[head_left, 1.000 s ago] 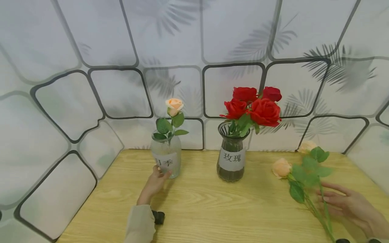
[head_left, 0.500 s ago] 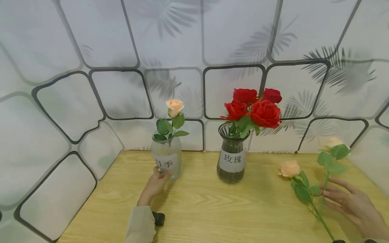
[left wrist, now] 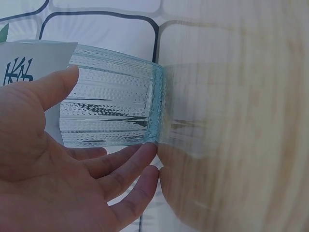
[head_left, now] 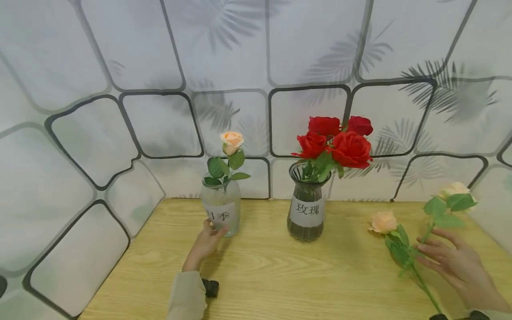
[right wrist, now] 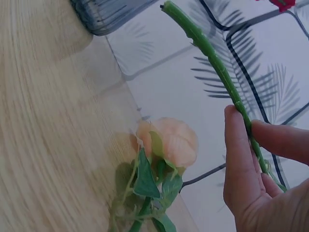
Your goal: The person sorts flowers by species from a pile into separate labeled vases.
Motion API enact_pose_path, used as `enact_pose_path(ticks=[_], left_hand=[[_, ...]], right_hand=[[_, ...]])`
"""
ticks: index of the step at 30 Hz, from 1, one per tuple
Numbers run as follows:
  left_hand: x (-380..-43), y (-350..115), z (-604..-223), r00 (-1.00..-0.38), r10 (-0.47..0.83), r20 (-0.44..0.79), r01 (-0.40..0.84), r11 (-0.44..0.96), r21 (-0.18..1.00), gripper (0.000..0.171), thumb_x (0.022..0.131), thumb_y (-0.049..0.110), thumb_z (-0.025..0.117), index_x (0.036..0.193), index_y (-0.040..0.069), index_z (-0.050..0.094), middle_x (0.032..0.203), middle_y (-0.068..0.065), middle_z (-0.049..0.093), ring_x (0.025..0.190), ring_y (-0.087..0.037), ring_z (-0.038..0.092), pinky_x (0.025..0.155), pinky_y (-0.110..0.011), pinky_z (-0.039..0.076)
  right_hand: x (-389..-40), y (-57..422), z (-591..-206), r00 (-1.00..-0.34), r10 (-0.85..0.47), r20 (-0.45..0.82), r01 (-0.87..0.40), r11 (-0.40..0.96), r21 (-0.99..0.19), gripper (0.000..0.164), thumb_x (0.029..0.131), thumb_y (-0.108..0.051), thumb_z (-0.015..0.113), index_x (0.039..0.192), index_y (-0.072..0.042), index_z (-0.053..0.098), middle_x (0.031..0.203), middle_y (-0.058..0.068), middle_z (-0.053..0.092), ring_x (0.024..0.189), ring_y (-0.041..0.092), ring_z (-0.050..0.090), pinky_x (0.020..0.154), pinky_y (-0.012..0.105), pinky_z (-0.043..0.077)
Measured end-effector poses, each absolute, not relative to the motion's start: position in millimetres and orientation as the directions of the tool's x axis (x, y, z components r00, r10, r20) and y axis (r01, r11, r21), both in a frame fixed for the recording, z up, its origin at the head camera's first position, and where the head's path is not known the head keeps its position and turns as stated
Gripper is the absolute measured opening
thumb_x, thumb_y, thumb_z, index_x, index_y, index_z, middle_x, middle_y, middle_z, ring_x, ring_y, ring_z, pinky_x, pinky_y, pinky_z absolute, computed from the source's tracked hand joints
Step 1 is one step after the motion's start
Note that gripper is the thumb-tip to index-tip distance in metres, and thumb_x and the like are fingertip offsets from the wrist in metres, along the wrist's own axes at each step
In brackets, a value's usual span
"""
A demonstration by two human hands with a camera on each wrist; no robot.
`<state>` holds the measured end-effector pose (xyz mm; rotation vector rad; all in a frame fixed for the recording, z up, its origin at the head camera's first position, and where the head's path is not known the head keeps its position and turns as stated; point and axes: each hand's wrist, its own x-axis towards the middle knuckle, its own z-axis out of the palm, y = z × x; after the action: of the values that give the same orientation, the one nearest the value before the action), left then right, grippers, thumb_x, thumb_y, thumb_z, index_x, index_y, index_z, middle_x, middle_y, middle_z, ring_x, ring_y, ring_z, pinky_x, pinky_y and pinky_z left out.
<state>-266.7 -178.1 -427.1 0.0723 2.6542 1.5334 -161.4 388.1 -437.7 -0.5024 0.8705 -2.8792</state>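
My left hand [head_left: 205, 245] holds the low part of a clear glass vase [head_left: 234, 195], its thumb over the white label. In the left wrist view the vase's ribbed wall [left wrist: 108, 104] lies between thumb and fingers. One peach rose [head_left: 232, 141] stands in that vase. At the right, my right hand [head_left: 460, 264] pinches the stem of another peach rose [head_left: 457, 192], raised above the table. The right wrist view shows its green stem [right wrist: 219, 67] between thumb and fingers, the cut end pointing away. A further peach rose [head_left: 383, 222] lies on the table beside this hand.
A dark grey glass vase [head_left: 306, 231] with a white label holds several red roses [head_left: 351, 150] near the middle of the wooden table [head_left: 288, 284]. A patterned wall covering [head_left: 308, 106] rises directly behind the table and along its sides.
My right hand has taken one peach rose up from beside the other and moved it right and upward. The other has shifted slightly and stays on the table. My left hand keeps its place.
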Motion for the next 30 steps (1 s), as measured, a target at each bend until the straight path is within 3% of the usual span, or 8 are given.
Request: enact_pose_path(ticks=[4, 10, 13, 17, 21, 24, 27, 30], left_hand=[[-266.5, -177.8, -427.4, -0.995, 0.081, -0.050, -0.004, 0.492, 0.871, 0.074, 0.107, 0.029, 0.053, 0.152, -0.014, 0.013, 0.147, -0.042, 0.036, 0.133, -0.054, 0.043, 0.103, -0.063, 0.042], [-267.1, -176.4, -428.5, -0.995, 0.093, -0.037, 0.012, 0.473, 0.881, 0.073, 0.107, 0.028, 0.053, 0.152, -0.015, 0.013, 0.146, -0.044, 0.036, 0.133, -0.055, 0.042, 0.103, -0.063, 0.042], [-267.0, -176.0, -428.4, -0.996, 0.090, -0.030, 0.016, 0.472, 0.881, 0.072, 0.107, 0.026, 0.053, 0.151, -0.015, 0.013, 0.145, -0.044, 0.036, 0.133, -0.055, 0.042, 0.104, -0.063, 0.042], [-266.2, -175.4, -426.7, -0.996, 0.084, -0.032, 0.012, 0.477, 0.879, 0.072, 0.108, 0.027, 0.053, 0.152, -0.014, 0.014, 0.146, -0.044, 0.036, 0.133, -0.054, 0.042, 0.104, -0.063, 0.042], [-265.0, -175.1, -424.7, -0.996, 0.083, -0.033, 0.010, 0.474, 0.880, 0.072, 0.108, 0.028, 0.052, 0.152, -0.014, 0.013, 0.146, -0.044, 0.036, 0.134, -0.054, 0.042, 0.104, -0.063, 0.042], [-264.5, -175.5, -424.3, -0.996, 0.077, -0.036, 0.005, 0.477, 0.879, 0.072, 0.108, 0.029, 0.052, 0.152, -0.014, 0.014, 0.146, -0.044, 0.036, 0.133, -0.054, 0.042, 0.104, -0.063, 0.042], [-264.4, -176.4, -424.6, -0.997, 0.072, -0.036, 0.002, 0.477, 0.879, 0.072, 0.108, 0.028, 0.053, 0.151, -0.014, 0.014, 0.146, -0.044, 0.036, 0.133, -0.054, 0.042, 0.104, -0.063, 0.042], [-264.6, -177.3, -425.3, -0.997, 0.072, -0.037, 0.002, 0.475, 0.880, 0.072, 0.107, 0.027, 0.053, 0.151, -0.014, 0.014, 0.146, -0.044, 0.036, 0.133, -0.055, 0.042, 0.104, -0.063, 0.042]], right_hand=[[-164.4, 381.8, -434.3, -0.996, 0.020, 0.088, -0.077, -0.693, -0.717, 0.044, 0.099, 0.023, 0.034, 0.113, -0.011, 0.059, 0.100, 0.014, 0.062, 0.091, 0.032, 0.073, 0.075, 0.049, 0.061], [-164.7, 369.9, -429.1, -0.995, 0.088, 0.055, -0.100, -0.660, -0.744, 0.041, 0.099, 0.022, 0.039, 0.112, -0.013, 0.057, 0.098, 0.010, 0.064, 0.088, 0.029, 0.073, 0.074, 0.045, 0.062], [-165.2, 363.4, -434.2, -0.978, 0.014, 0.208, -0.123, -0.844, -0.521, 0.034, 0.101, 0.020, 0.031, 0.116, 0.000, 0.055, 0.103, 0.022, 0.064, 0.097, 0.043, 0.070, 0.081, 0.057, 0.058], [-166.1, 356.1, -437.3, -0.957, -0.010, 0.291, -0.104, -0.922, -0.374, 0.035, 0.101, 0.021, 0.026, 0.119, 0.006, 0.051, 0.105, 0.026, 0.062, 0.101, 0.048, 0.067, 0.081, 0.062, 0.056], [-168.5, 350.1, -426.5, -0.987, 0.115, 0.115, -0.162, -0.749, -0.642, 0.048, 0.097, 0.023, 0.039, 0.128, -0.013, 0.042, 0.098, 0.011, 0.063, 0.092, 0.029, 0.071, 0.075, 0.048, 0.061], [-171.9, 345.0, -416.5, -0.985, 0.171, 0.000, -0.107, -0.620, -0.777, 0.076, 0.095, 0.023, 0.047, 0.146, -0.028, 0.024, 0.098, 0.004, 0.062, 0.089, 0.020, 0.071, 0.074, 0.042, 0.062], [-174.5, 338.9, -410.7, -0.980, 0.192, -0.052, -0.068, -0.569, -0.820, 0.090, 0.094, 0.024, 0.049, 0.155, -0.030, 0.011, 0.096, 0.001, 0.062, 0.087, 0.017, 0.070, 0.075, 0.040, 0.062], [-175.4, 332.1, -409.0, -0.979, 0.199, -0.051, -0.073, -0.566, -0.821, 0.080, 0.093, 0.025, 0.050, 0.148, -0.026, 0.021, 0.093, 0.001, 0.062, 0.084, 0.018, 0.070, 0.075, 0.041, 0.062]])
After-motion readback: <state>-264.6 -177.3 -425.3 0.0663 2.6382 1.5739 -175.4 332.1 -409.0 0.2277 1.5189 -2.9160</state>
